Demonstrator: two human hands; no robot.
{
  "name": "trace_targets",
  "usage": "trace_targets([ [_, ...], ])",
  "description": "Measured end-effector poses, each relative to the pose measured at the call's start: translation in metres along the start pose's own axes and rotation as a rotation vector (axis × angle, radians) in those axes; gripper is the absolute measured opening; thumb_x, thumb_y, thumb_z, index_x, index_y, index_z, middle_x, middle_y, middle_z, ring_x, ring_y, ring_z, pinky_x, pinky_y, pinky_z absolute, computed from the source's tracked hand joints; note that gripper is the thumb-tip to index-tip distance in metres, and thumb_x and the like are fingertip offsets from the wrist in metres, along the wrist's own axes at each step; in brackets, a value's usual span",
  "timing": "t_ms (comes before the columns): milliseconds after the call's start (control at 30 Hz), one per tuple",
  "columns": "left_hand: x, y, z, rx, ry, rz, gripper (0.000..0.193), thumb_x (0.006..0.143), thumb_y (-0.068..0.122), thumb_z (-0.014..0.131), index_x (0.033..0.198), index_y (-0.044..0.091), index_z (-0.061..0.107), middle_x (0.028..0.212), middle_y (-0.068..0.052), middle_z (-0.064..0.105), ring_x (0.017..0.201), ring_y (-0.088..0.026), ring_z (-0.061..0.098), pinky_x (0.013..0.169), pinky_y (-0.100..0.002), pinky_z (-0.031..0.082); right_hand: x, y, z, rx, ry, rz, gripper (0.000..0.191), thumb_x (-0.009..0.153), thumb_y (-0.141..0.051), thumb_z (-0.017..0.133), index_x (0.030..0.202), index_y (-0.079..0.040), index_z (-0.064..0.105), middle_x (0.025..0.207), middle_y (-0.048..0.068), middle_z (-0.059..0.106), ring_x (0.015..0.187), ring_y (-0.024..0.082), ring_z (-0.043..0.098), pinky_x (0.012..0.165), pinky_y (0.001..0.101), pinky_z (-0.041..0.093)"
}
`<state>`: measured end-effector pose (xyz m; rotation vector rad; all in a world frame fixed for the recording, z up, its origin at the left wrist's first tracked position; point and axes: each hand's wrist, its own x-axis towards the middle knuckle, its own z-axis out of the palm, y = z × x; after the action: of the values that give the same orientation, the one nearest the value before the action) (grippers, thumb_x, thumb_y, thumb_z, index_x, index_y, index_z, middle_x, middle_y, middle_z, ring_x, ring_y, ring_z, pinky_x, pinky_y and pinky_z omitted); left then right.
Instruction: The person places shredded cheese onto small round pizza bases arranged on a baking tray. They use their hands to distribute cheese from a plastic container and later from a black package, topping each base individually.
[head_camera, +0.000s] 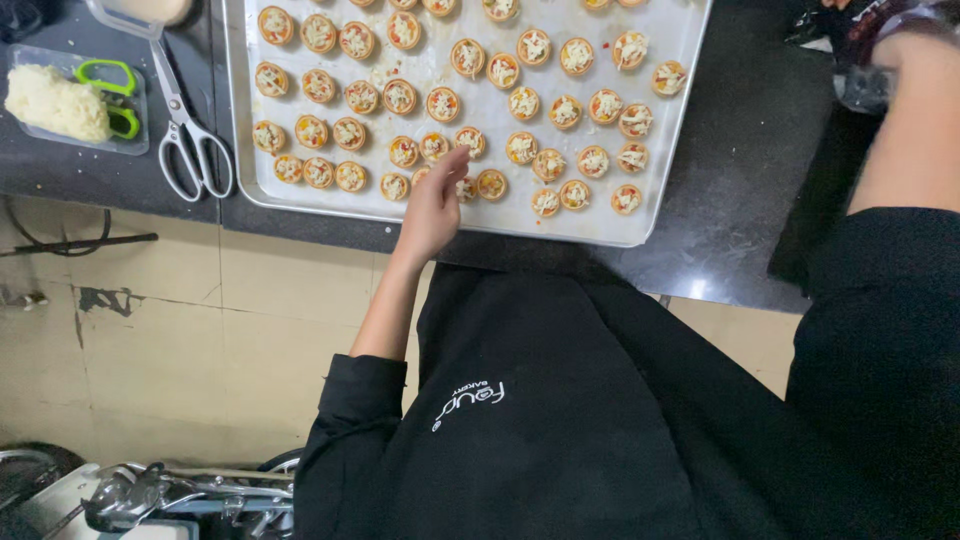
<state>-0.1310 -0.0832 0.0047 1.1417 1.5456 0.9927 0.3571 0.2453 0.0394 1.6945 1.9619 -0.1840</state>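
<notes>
I'm reaching my left hand (432, 205) over the near rim of the baking tray (660, 60), fingers loosely together w/ tips touching a mini tart (466, 188) in the front row, nothing pinched. Right hand's blurred at top right, can't tell its state. Tarts are packed tight, so I'm risking knocking neighbours. Scissors (190, 140) lie left on the counter (740, 170); free room's to the right.

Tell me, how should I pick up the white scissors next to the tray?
Probably by the handle loops. The white scissors lie flat on the dark counter, closed, loops toward the near edge and blades pointing away, beside the baking tray. Come from the near side, slip fingers through the loops and lift, keeping clear of the blades. The left hand is over the small tarts.
</notes>
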Motion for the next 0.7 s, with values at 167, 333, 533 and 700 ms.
trace_targets([
  [167, -0.008, 0.029, 0.007, 0.270, 0.088, 0.134, 0.051, 0.088, -0.004, 0.060, 0.137, 0.007, 0.057, 0.134, -0.020, 0.064, 0.125, -0.035, 0.062, 0.105, -0.041, 0.049, 0.021, -0.015, 0.018, -0.073, -0.006, 0.045, 0.011, 0.091, 0.000, 0.070, 0.101, -0.003, 0.074, 0.095, 0.010, 0.069, 0.086, 0.022, 0.069, 0.076, 0.0306, 0.053],
  [333, -0.014, 0.047, 0.013, 0.309, 0.121, 0.224, 0.042, 0.090, 0.002, 0.067, 0.131, 0.007, 0.062, 0.129, -0.017, 0.067, 0.123, -0.035, 0.063, 0.104, -0.041, 0.050, 0.023, -0.021, 0.028, -0.091, 0.002, 0.053, 0.009, 0.091, -0.002, 0.070, 0.100, -0.003, 0.074, 0.094, 0.009, 0.070, 0.086, 0.022, 0.069, 0.076, 0.0314, 0.054],
  [533, -0.010, 0.056, 0.035, 0.225, 0.039, 0.198, 0.035, 0.091, 0.003, 0.066, 0.125, 0.007, 0.066, 0.121, -0.014, 0.071, 0.113, -0.032, 0.068, 0.097, -0.039, 0.053, 0.011, -0.027, 0.031, -0.083, 0.020, 0.059, 0.008, 0.091, -0.004, 0.071, 0.098, -0.004, 0.073, 0.093, 0.009, 0.070, 0.085, 0.022, 0.070, 0.075, 0.0324, 0.054],
  [700, 0.002, 0.061, 0.070, 0.081, -0.088, 0.266, 0.032, 0.092, 0.004, 0.066, 0.125, 0.006, 0.067, 0.122, -0.014, 0.071, 0.114, -0.031, 0.068, 0.098, -0.038, 0.054, -0.003, -0.031, 0.031, -0.061, 0.047, 0.064, 0.007, 0.090, -0.005, 0.071, 0.097, -0.004, 0.072, 0.092, 0.008, 0.071, 0.085, 0.023, 0.070, 0.075, 0.0332, 0.054],
])
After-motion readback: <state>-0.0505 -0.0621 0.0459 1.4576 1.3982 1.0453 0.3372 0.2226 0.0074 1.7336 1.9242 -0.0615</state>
